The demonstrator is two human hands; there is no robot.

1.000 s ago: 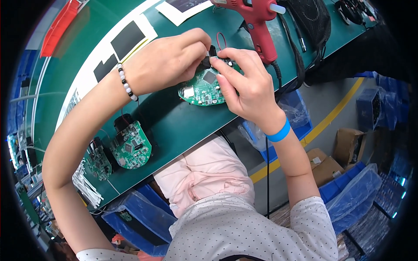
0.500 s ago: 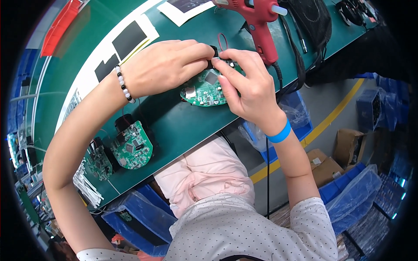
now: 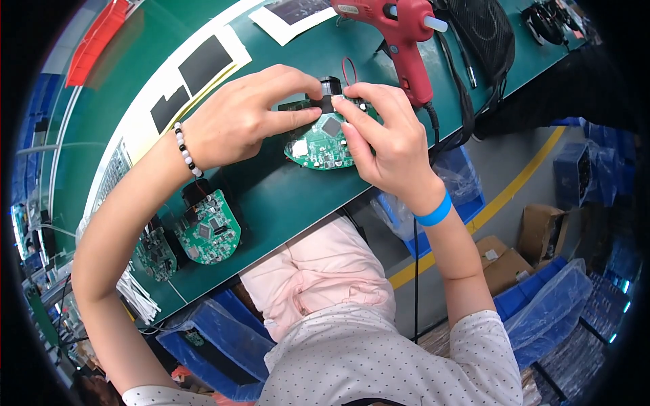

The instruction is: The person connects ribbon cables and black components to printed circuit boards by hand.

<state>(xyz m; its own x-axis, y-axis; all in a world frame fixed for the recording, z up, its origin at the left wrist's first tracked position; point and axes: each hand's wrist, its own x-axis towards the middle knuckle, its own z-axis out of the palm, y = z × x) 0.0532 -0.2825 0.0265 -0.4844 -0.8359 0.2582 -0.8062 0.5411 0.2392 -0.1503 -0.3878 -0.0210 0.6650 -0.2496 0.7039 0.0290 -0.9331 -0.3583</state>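
A green circuit board [image 3: 313, 147], rounded along its near edge, is between my hands over the table. From its far edge a black cylindrical part [image 3: 330, 86], like a lens, stands up with a red wire loop beside it. My left hand [image 3: 247, 115] reaches in from the left, thumb and index finger spread, their tips at the black part's left side. My right hand [image 3: 389, 135] grips the board's right side, its fingertips bunched by the base of the black part. Whatever small piece lies under those fingertips is hidden.
Two similar boards, a larger one [image 3: 211, 230] and a smaller one [image 3: 157, 254], lie at the left. A red glue gun [image 3: 409, 57] with its cable rests beyond my right hand. Dark sheets on white paper [image 3: 233, 47] lie at the back. Blue bins [image 3: 467, 172] stand below the table edge.
My left thumb and index finger have moved apart and drawn back slightly left, uncovering the black cylindrical part. My right hand has barely moved and stays on the board.
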